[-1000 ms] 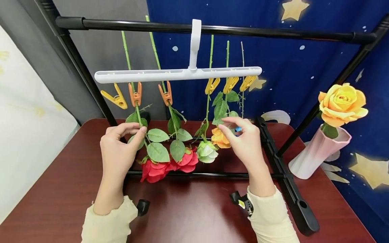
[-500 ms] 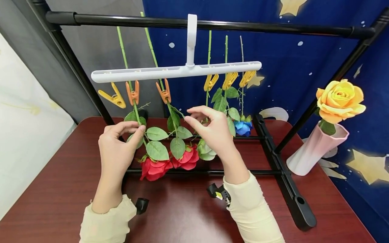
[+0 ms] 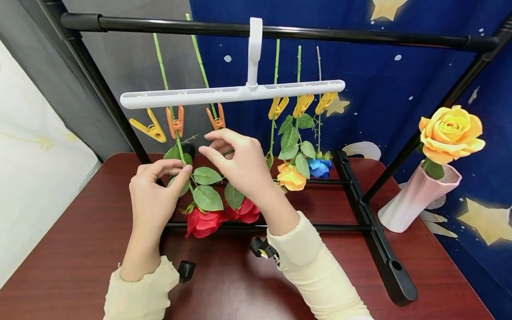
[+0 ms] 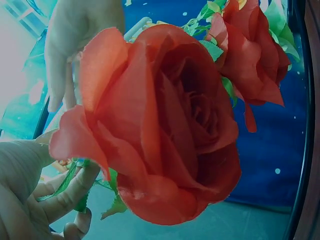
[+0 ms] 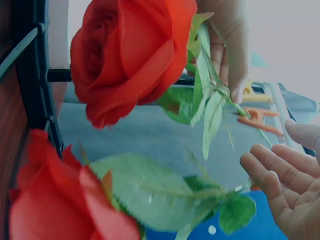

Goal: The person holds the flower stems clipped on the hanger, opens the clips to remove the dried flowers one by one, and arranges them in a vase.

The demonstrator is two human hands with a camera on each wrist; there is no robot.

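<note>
left hand (image 3: 154, 189) pinches the stem of the first red rose (image 3: 204, 222), hung from the orange clip (image 3: 176, 122) at 12 o'clock. right hand (image 3: 240, 162), fingers loosely spread, nears the second clip (image 3: 216, 120). risk: a downward tug on the stem could pull it from the clip.

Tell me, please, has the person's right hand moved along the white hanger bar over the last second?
Yes. The right hand has moved leftward: it was under the yellow clips at the right end of the white hanger bar, and is now below the orange clip.

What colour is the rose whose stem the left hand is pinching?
Red rose, pinched by the left hand; clearest in the head view.
</note>
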